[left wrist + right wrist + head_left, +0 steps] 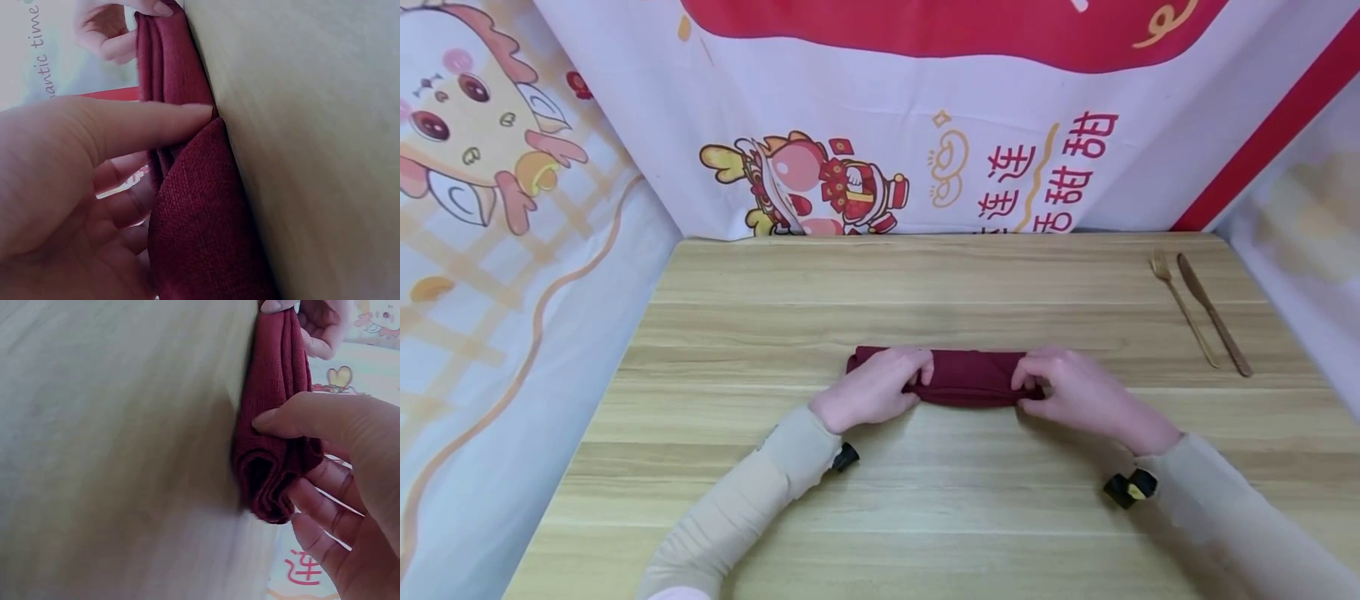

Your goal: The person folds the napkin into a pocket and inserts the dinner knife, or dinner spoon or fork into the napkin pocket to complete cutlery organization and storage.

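Observation:
A dark red cloth napkin, folded into a long narrow bundle, lies crosswise on the wooden table. My left hand grips it near its left end, thumb on the near side and fingers over the top. Toward the right end my right hand pinches it the same way. Several stacked layers of the napkin show along its edge in the left wrist view. In the right wrist view the end of the napkin shows rolled, looped folds beside the right thumb.
A gold fork and a gold knife lie side by side at the table's far right. Behind the wooden table hangs a printed white and red cloth. Another patterned cloth hangs along the left side.

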Motion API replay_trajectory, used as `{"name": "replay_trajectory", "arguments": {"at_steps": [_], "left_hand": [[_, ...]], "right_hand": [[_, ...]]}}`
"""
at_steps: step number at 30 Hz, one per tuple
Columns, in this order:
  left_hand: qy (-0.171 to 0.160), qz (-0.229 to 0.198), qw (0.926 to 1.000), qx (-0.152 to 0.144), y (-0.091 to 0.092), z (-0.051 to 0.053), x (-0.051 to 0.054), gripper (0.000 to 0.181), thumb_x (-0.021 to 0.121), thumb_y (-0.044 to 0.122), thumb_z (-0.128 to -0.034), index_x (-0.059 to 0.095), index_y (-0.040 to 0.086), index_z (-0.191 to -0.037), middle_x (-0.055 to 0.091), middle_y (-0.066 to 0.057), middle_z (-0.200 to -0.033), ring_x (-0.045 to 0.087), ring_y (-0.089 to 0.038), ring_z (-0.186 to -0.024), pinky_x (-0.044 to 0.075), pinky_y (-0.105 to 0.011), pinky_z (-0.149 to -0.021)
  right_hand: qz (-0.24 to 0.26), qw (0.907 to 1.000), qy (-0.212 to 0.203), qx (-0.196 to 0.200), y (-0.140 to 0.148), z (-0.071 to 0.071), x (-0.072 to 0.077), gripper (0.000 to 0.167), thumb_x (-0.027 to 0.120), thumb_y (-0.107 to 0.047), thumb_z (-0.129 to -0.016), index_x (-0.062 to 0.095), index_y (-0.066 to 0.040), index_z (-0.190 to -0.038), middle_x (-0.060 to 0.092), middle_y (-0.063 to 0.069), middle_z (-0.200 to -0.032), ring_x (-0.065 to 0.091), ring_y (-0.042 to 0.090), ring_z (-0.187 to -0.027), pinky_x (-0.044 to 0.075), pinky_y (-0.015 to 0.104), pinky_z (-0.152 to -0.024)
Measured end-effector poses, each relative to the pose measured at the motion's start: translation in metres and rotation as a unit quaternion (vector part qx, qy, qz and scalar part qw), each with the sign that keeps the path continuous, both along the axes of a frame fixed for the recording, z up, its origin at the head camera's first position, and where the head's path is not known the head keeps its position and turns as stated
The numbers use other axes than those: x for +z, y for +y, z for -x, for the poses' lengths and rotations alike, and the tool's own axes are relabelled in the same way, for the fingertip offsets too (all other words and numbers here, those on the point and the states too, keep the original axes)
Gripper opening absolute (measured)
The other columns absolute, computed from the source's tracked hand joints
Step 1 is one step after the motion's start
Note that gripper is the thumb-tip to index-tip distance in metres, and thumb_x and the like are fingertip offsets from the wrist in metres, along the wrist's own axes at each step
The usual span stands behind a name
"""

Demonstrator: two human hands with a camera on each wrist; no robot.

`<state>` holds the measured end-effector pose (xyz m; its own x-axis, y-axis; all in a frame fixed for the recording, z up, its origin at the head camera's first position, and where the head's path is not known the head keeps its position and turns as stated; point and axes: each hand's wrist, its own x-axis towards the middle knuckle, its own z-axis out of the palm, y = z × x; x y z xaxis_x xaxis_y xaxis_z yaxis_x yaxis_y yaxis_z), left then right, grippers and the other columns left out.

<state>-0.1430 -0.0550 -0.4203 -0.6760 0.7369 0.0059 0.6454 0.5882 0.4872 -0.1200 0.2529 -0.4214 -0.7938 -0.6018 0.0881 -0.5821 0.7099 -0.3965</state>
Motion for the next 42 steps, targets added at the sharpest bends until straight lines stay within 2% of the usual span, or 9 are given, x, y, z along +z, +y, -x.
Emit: {"name": "replay_trajectory", "arguments": {"at_steps": [5,10,14,18,25,35,42], "left_hand": [[-0.015,0.01,0.9998,0.009,-0.008,0.002,0.004,0.031,0.084,0.009,-0.0842,0.061,0.013,-0.104,0.059,0.003,-0.095,0.055,-0.013,-0.088,0.046,-0.03,-0.081],[-0.012,-0.027,0.9986,0.043,-0.031,0.001,0.014,0.043,0.089,0.017,-0.0811,0.065,0.013,-0.117,0.063,0.003,-0.11,0.057,-0.013,-0.102,0.047,-0.031,-0.092],[0.004,-0.05,0.9969,0.061,-0.054,-0.004,0.017,0.042,0.091,0.013,-0.0773,0.065,0.012,-0.111,0.062,0.003,-0.109,0.057,-0.015,-0.102,0.048,-0.032,-0.092],[0.023,-0.05,0.9968,0.058,-0.067,-0.008,0.011,0.042,0.093,0.008,-0.0721,0.064,0.012,-0.101,0.061,0.002,-0.104,0.057,-0.018,-0.1,0.047,-0.034,-0.092],[0.043,-0.035,0.9971,0.053,-0.07,-0.011,-0.001,0.037,0.092,0.004,-0.0711,0.066,0.011,-0.098,0.062,0.001,-0.1,0.058,-0.021,-0.101,0.046,-0.038,-0.096],[0.042,-0.044,0.9963,0.06,-0.069,-0.01,-0.004,0.025,0.082,0.0,-0.0799,0.069,0.012,-0.097,0.064,0.002,-0.099,0.06,-0.023,-0.102,0.047,-0.041,-0.097],[0.035,-0.042,0.9961,0.07,-0.07,-0.01,-0.001,0.021,0.077,0.002,-0.0857,0.068,0.013,-0.1,0.065,0.003,-0.101,0.06,-0.021,-0.103,0.047,-0.039,-0.096]], "right_hand": [[-0.005,0.9998,-0.019,-0.004,0.001,0.001,0.001,0.026,0.09,-0.013,-0.077,0.075,-0.021,-0.096,0.067,-0.009,-0.094,0.056,0.008,-0.07,0.05,0.026,-0.06],[0.015,0.9996,-0.004,-0.024,0.003,-0.002,0.009,0.036,0.093,-0.019,-0.075,0.074,-0.018,-0.105,0.068,-0.005,-0.101,0.061,0.012,-0.08,0.055,0.033,-0.07],[0.009,0.9998,0.018,-0.007,0.004,-0.003,0.011,0.04,0.093,-0.02,-0.075,0.075,-0.017,-0.11,0.069,-0.001,-0.108,0.064,0.015,-0.092,0.057,0.039,-0.08],[-0.007,0.9999,0.015,0.003,0.004,-0.001,0.006,0.035,0.093,-0.019,-0.074,0.078,-0.019,-0.106,0.071,-0.005,-0.103,0.065,0.011,-0.089,0.057,0.034,-0.076],[0.0,0.9996,0.018,0.02,0.004,0.0,-0.001,0.029,0.092,-0.009,-0.075,0.08,-0.016,-0.1,0.072,-0.006,-0.097,0.068,0.013,-0.089,0.059,0.036,-0.077],[-0.003,1.0,0.004,0.008,0.003,0.001,-0.001,0.023,0.089,-0.009,-0.078,0.08,-0.018,-0.098,0.072,-0.007,-0.095,0.068,0.012,-0.088,0.059,0.038,-0.078],[0.015,0.9999,0.007,0.004,0.003,0.002,0.0,0.02,0.086,-0.007,-0.08,0.08,-0.019,-0.096,0.073,-0.007,-0.094,0.069,0.011,-0.086,0.059,0.036,-0.075]]}}
